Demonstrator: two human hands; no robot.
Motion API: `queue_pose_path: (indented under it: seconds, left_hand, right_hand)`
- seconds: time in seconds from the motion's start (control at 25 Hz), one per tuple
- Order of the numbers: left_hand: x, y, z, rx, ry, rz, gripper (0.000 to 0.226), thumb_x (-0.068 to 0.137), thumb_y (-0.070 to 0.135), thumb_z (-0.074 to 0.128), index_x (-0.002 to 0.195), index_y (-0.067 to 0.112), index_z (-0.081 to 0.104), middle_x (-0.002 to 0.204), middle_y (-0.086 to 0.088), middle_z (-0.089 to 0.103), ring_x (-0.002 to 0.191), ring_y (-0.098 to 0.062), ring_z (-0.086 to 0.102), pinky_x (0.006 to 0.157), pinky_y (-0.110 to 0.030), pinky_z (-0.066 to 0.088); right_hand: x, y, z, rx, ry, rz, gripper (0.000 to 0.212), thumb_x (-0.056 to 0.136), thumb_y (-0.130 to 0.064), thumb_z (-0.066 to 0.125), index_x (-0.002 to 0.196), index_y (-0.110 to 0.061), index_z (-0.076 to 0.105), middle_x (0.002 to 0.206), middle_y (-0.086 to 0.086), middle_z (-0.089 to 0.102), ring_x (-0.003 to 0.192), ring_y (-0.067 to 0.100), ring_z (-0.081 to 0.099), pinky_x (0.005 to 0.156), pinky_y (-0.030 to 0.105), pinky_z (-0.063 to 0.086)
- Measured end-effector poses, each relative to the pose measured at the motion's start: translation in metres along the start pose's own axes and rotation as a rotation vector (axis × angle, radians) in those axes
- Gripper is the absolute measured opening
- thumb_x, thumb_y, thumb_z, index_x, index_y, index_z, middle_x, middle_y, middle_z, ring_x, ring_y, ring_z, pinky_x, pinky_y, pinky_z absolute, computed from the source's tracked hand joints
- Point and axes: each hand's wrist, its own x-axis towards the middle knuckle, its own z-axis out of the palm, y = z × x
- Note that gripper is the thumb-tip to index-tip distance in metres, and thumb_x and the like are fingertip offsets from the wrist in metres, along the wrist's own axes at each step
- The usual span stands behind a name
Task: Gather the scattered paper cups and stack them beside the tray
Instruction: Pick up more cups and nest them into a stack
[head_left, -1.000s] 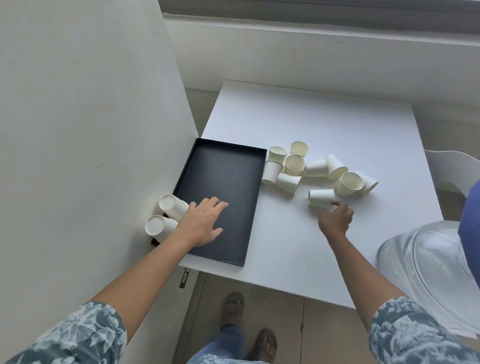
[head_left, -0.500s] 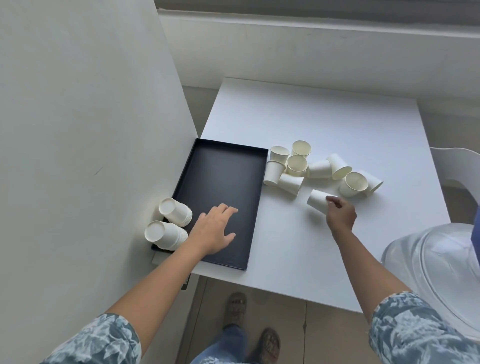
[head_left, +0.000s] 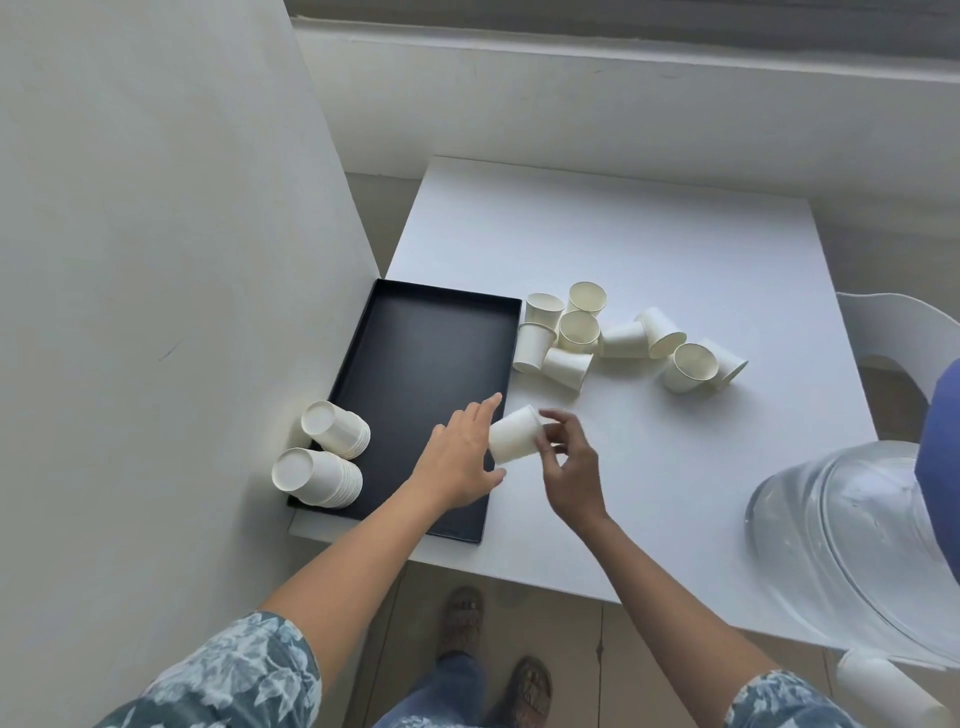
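just left of the right hand (head_left: 569, 470), whose fingers pinch a paper cup (head_left: 514, 435) on its side, the left hand (head_left: 460, 457) waits spread and empty, likely to receive it for the stacks (head_left: 324, 452) beyond the tray (head_left: 415, 374).

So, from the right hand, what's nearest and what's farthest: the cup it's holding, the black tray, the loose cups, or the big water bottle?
1. Held cup: in the right hand itself, left hand touching it.
2. Black tray: just to the left.
3. Loose cups: behind, mid-table.
4. Water bottle: far right, off the table edge.
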Motion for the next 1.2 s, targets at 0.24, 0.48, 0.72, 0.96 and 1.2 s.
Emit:
queue_pose_path:
  seconds: [0.24, 0.48, 0.72, 0.96, 1.2]
  left_hand:
    - [0.000, 0.007, 0.012, -0.026, -0.032, -0.123, 0.094, 0.091, 0.035, 0.065, 0.160, 0.019, 0.003, 0.144, -0.002, 0.041, 0.128, -0.024, 0.044, 0.099, -0.043, 0.043]
    - [-0.009, -0.006, 0.019, -0.177, 0.002, -0.191, 0.091, 0.091, 0.033, 0.067, 0.158, 0.022, 0.007, 0.145, 0.002, 0.040, 0.126, -0.024, 0.047, 0.095, -0.045, 0.045]
    - [-0.019, -0.012, 0.020, -0.306, 0.006, -0.205, 0.095, 0.087, 0.033, 0.071, 0.157, 0.025, 0.008, 0.149, 0.006, 0.038, 0.128, -0.022, 0.047, 0.100, -0.047, 0.044]
    - [-0.023, -0.013, 0.016, -0.379, 0.023, -0.199, 0.097, 0.086, 0.033, 0.073, 0.158, 0.027, 0.009, 0.148, 0.007, 0.040, 0.128, -0.021, 0.047, 0.103, -0.044, 0.042]
    - [-0.023, -0.013, 0.019, -0.373, 0.031, -0.241, 0.097, 0.085, 0.031, 0.074, 0.158, 0.026, 0.009, 0.149, 0.005, 0.040, 0.131, -0.021, 0.045, 0.103, -0.046, 0.043]
  right_hand:
    - [-0.008, -0.014, 0.015, 0.089, -0.165, -0.091, 0.028, 0.096, -0.013, 0.063, 0.120, -0.029, 0.062, 0.092, -0.014, 0.072, 0.091, 0.013, 0.071, 0.082, 0.013, 0.050]
    - [0.037, -0.014, -0.004, -0.006, 0.002, 0.147, 0.036, 0.087, -0.023, 0.075, 0.121, -0.021, 0.063, 0.122, -0.005, 0.062, 0.113, 0.014, 0.059, 0.095, 0.030, 0.048]
    - [0.092, -0.004, -0.027, -0.119, -0.045, 0.559, 0.033, 0.089, -0.030, 0.071, 0.121, -0.026, 0.068, 0.152, 0.002, 0.039, 0.142, 0.026, 0.034, 0.116, 0.039, 0.032]
    - [0.101, 0.006, -0.029, 0.014, -0.066, 0.581, 0.044, 0.093, -0.001, 0.060, 0.136, -0.010, 0.060, 0.137, 0.014, 0.055, 0.127, 0.028, 0.053, 0.095, 0.030, 0.042]
    - [0.073, 0.002, -0.027, 0.037, 0.271, 0.392, 0.021, 0.098, -0.010, 0.054, 0.107, -0.017, 0.072, 0.105, 0.002, 0.071, 0.098, 0.020, 0.064, 0.078, 0.018, 0.044]
